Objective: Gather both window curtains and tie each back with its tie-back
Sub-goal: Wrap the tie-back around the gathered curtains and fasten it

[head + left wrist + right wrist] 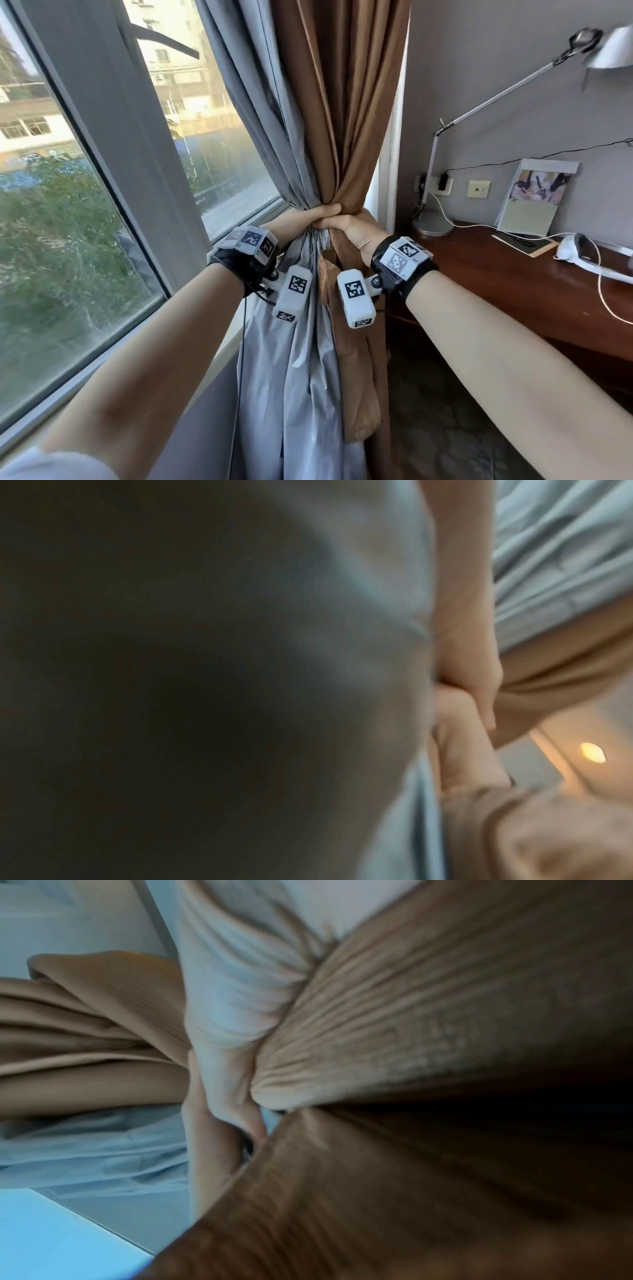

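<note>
1. both hands wrapped tight round 1 gathered curtain at the right end of the window: left hand [301, 219] curled round the bundle from the window side, thumb across the front; right hand [356, 231] curled round it from the wall side, knuckles touching the left thumb.
2. pinched under the right hand, a ribbed tan tie-back [337, 260], soft and corduroy-like, 1 end hanging slack below the fists; not yet seen wrapped or knotted round the bundle.
3. judged progress: gathering of this curtain done, tying only at its start; second curtain out of view, so state unknown; likely more than half of the task left.
4. below the grip, silvery grey lining [291, 359], smooth and slightly glossy, crinkled into loose vertical folds; beside it a matte tan fold hanging limp.
5. above the grip, brown curtain [335, 102] with a satin sheen, long pleats fanning upward from the narrow waist; grey lining flaring toward the glass.
6. in the wrist views, blurred close cloth only: fine ribs on the tan strip, soft wrinkles in the grey.
7. farther off on the right, a dark polished wooden worktop [513, 284] with a metal desk lamp [435, 219], thin-armed with a round base.
</note>
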